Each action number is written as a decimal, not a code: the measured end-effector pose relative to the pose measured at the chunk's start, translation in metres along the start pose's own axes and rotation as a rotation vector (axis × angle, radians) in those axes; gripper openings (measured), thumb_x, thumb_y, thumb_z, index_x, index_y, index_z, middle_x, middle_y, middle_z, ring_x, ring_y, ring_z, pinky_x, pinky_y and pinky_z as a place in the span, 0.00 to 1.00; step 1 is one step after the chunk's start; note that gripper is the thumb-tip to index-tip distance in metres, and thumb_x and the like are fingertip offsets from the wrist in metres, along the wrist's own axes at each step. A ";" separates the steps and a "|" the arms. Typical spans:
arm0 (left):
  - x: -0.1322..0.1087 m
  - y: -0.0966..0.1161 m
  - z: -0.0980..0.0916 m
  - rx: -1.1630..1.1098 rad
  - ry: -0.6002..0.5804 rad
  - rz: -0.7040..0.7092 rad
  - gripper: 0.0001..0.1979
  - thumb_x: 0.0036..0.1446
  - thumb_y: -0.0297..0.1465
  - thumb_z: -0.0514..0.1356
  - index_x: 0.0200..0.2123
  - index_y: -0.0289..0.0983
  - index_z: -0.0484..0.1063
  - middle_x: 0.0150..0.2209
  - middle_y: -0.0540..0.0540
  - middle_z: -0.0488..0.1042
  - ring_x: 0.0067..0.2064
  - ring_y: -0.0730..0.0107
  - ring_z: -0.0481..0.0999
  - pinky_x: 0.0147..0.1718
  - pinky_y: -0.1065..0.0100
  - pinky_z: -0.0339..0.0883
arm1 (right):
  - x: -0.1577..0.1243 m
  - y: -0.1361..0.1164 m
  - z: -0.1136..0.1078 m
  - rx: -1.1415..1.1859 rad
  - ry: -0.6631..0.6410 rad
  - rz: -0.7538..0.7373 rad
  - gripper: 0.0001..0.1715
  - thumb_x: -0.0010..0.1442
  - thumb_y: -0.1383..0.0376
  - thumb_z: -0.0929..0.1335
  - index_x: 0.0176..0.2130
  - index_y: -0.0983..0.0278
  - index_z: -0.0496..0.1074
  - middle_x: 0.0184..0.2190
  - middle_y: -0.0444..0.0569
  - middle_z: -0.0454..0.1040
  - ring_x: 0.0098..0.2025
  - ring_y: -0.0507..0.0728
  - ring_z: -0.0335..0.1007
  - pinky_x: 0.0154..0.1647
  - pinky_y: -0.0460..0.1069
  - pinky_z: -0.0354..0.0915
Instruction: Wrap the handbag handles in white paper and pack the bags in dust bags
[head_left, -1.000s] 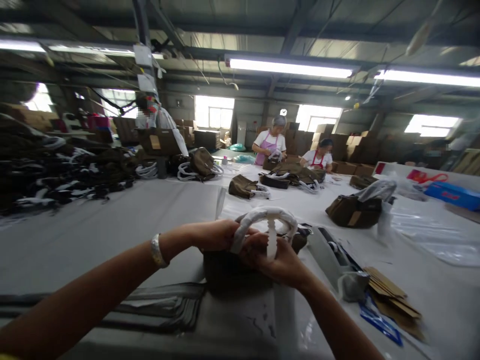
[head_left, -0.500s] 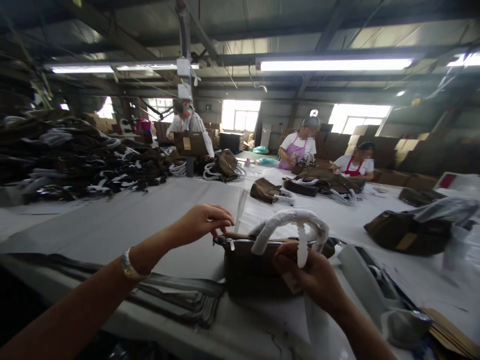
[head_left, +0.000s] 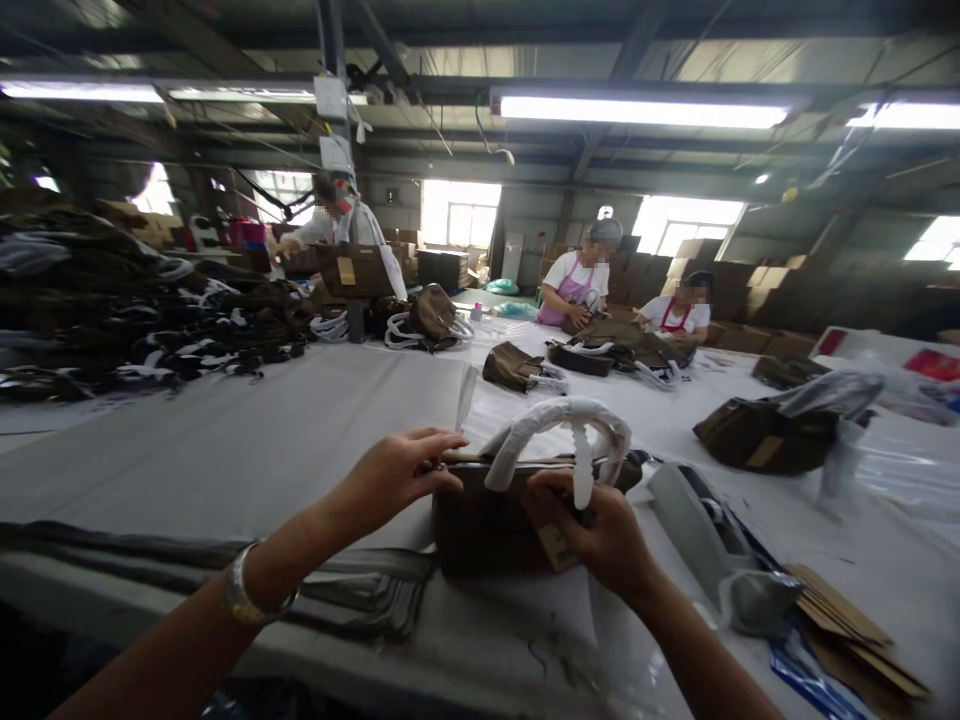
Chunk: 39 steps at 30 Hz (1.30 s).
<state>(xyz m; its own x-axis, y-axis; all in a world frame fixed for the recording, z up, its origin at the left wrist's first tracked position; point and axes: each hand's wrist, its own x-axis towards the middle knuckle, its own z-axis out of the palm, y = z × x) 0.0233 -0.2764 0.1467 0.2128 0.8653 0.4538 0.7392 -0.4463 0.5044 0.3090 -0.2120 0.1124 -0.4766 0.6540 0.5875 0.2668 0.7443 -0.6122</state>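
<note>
A dark brown handbag (head_left: 480,530) stands upright on the white-covered table before me. Its two arched handles (head_left: 517,440) are wrapped in white material, and a loose white strip (head_left: 582,465) dangles from them. My left hand (head_left: 401,470) has its thumb and fingers closed around the left end of the bag's zipped top; the zipper pull is hidden there. At the bag's front, below the handles, my right hand (head_left: 600,530) is closed with curled fingers against the bag. A tan tag (head_left: 555,548) shows under those fingers, whose exact grip point is hidden.
Stacked dark folded sheets (head_left: 375,590) lie along the near edge at left. Right of the bag sit a grey tape dispenser (head_left: 705,540), brown cards (head_left: 840,605) and another handbag (head_left: 765,435). A large bag pile (head_left: 150,310) fills the far left. Co-workers (head_left: 577,285) handle bags across the table.
My left hand has come down from above the zipper end and closed on it. My right hand stays at the bag's front. The view has turned slightly right.
</note>
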 end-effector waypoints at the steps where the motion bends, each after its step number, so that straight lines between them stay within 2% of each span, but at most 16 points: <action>1: 0.000 0.000 0.002 0.061 -0.009 0.030 0.19 0.59 0.36 0.67 0.54 0.42 0.76 0.51 0.45 0.78 0.46 0.62 0.78 0.46 0.66 0.70 | 0.000 0.001 0.000 0.001 0.003 -0.008 0.08 0.65 0.63 0.70 0.44 0.57 0.78 0.41 0.43 0.81 0.44 0.56 0.78 0.48 0.48 0.70; 4: 0.001 0.001 0.005 0.187 -0.017 0.051 0.09 0.62 0.32 0.64 0.46 0.41 0.79 0.46 0.46 0.79 0.50 0.60 0.76 0.48 0.65 0.68 | 0.000 0.002 0.002 -0.003 0.023 -0.018 0.07 0.65 0.64 0.69 0.44 0.57 0.77 0.39 0.42 0.81 0.40 0.54 0.79 0.44 0.46 0.70; 6: 0.002 0.002 0.006 0.203 -0.009 -0.020 0.08 0.64 0.32 0.62 0.44 0.42 0.80 0.43 0.48 0.80 0.44 0.62 0.78 0.43 0.67 0.69 | 0.000 0.003 0.003 -0.009 0.032 -0.025 0.07 0.65 0.64 0.69 0.44 0.57 0.77 0.38 0.42 0.82 0.39 0.54 0.79 0.43 0.45 0.71; 7: 0.003 0.002 0.006 0.191 0.001 -0.061 0.10 0.64 0.33 0.61 0.47 0.43 0.79 0.43 0.48 0.80 0.41 0.64 0.78 0.41 0.67 0.69 | 0.000 0.003 0.004 -0.011 0.035 -0.027 0.07 0.65 0.64 0.69 0.43 0.57 0.77 0.38 0.42 0.82 0.39 0.54 0.79 0.42 0.45 0.71; 9: 0.006 0.002 0.006 0.163 0.031 -0.109 0.18 0.65 0.33 0.59 0.58 0.43 0.72 0.48 0.46 0.78 0.41 0.64 0.79 0.42 0.66 0.70 | -0.001 0.003 0.006 -0.007 0.028 -0.029 0.07 0.66 0.64 0.69 0.43 0.57 0.77 0.38 0.42 0.82 0.38 0.53 0.79 0.42 0.45 0.71; 11: 0.012 0.001 0.006 0.174 0.029 -0.113 0.24 0.66 0.34 0.56 0.64 0.40 0.65 0.59 0.41 0.73 0.50 0.60 0.78 0.50 0.64 0.69 | -0.001 0.002 0.008 0.004 0.011 -0.025 0.07 0.66 0.65 0.68 0.43 0.57 0.77 0.38 0.42 0.82 0.39 0.53 0.79 0.42 0.45 0.71; 13: 0.021 0.001 0.003 0.230 -0.071 -0.125 0.23 0.67 0.35 0.54 0.64 0.40 0.66 0.62 0.40 0.70 0.57 0.54 0.74 0.54 0.61 0.67 | -0.001 0.002 0.010 0.014 -0.006 -0.028 0.08 0.66 0.66 0.68 0.44 0.57 0.76 0.38 0.42 0.82 0.39 0.53 0.79 0.43 0.45 0.71; 15: 0.032 0.001 -0.001 0.264 -0.221 -0.147 0.19 0.67 0.35 0.55 0.58 0.42 0.74 0.55 0.42 0.77 0.54 0.54 0.76 0.49 0.63 0.68 | -0.001 0.001 0.010 0.021 -0.021 -0.036 0.08 0.66 0.66 0.68 0.44 0.57 0.76 0.38 0.42 0.81 0.40 0.53 0.78 0.44 0.45 0.70; 17: 0.044 0.001 -0.006 0.257 -0.320 -0.142 0.14 0.65 0.34 0.57 0.48 0.43 0.80 0.46 0.46 0.82 0.46 0.58 0.80 0.43 0.67 0.69 | -0.002 0.001 0.011 0.027 -0.024 -0.028 0.08 0.67 0.66 0.67 0.44 0.57 0.76 0.38 0.41 0.81 0.39 0.52 0.78 0.43 0.44 0.70; 19: 0.053 0.002 -0.012 0.229 -0.352 -0.113 0.09 0.61 0.33 0.61 0.40 0.43 0.82 0.40 0.48 0.82 0.41 0.63 0.80 0.39 0.71 0.68 | -0.002 0.001 0.011 0.023 0.003 0.003 0.07 0.67 0.65 0.67 0.43 0.57 0.76 0.38 0.41 0.81 0.38 0.52 0.78 0.40 0.44 0.69; 22: 0.057 0.003 -0.021 0.223 -0.359 -0.081 0.07 0.59 0.31 0.62 0.35 0.41 0.81 0.36 0.49 0.81 0.39 0.66 0.78 0.39 0.72 0.67 | -0.004 0.003 0.012 -0.009 0.078 0.051 0.06 0.67 0.62 0.67 0.42 0.59 0.75 0.35 0.43 0.80 0.34 0.53 0.77 0.35 0.45 0.68; 25: 0.050 0.002 -0.027 0.253 -0.304 -0.042 0.09 0.61 0.34 0.60 0.35 0.39 0.80 0.38 0.46 0.79 0.42 0.62 0.77 0.41 0.69 0.66 | -0.005 0.005 0.014 -0.022 0.131 0.068 0.06 0.67 0.61 0.68 0.41 0.59 0.75 0.34 0.43 0.79 0.32 0.54 0.76 0.33 0.45 0.68; 27: 0.044 0.000 -0.029 0.200 -0.277 -0.045 0.11 0.64 0.36 0.57 0.40 0.39 0.79 0.41 0.45 0.79 0.42 0.63 0.77 0.42 0.69 0.68 | -0.005 0.006 0.015 -0.016 0.141 0.067 0.06 0.67 0.61 0.68 0.41 0.59 0.75 0.34 0.43 0.79 0.33 0.54 0.76 0.35 0.46 0.68; 31: 0.038 -0.012 -0.029 -0.005 -0.355 -0.105 0.18 0.66 0.38 0.54 0.54 0.41 0.75 0.45 0.46 0.82 0.44 0.65 0.80 0.42 0.71 0.70 | -0.003 0.004 0.018 -0.001 0.113 0.059 0.06 0.67 0.61 0.67 0.41 0.59 0.75 0.35 0.44 0.80 0.35 0.55 0.77 0.37 0.47 0.69; 34: 0.039 -0.019 -0.030 -0.053 -0.404 -0.125 0.15 0.63 0.38 0.58 0.48 0.40 0.80 0.43 0.46 0.83 0.43 0.65 0.80 0.41 0.72 0.70 | -0.003 0.003 0.018 0.014 0.122 0.056 0.06 0.66 0.61 0.67 0.41 0.58 0.75 0.35 0.45 0.80 0.36 0.56 0.77 0.37 0.48 0.70; 39: 0.036 -0.022 -0.042 -0.016 -0.411 -0.178 0.12 0.60 0.38 0.60 0.39 0.40 0.83 0.35 0.49 0.83 0.37 0.66 0.80 0.36 0.74 0.69 | -0.006 0.005 0.017 0.040 0.135 0.047 0.06 0.66 0.62 0.68 0.41 0.58 0.76 0.38 0.47 0.81 0.41 0.59 0.78 0.42 0.50 0.72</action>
<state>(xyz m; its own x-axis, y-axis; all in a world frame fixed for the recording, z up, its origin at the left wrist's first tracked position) -0.0122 -0.2452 0.1828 0.3219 0.9463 0.0305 0.7783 -0.2828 0.5606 0.2989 -0.2145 0.0973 -0.3467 0.7020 0.6220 0.2516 0.7085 -0.6594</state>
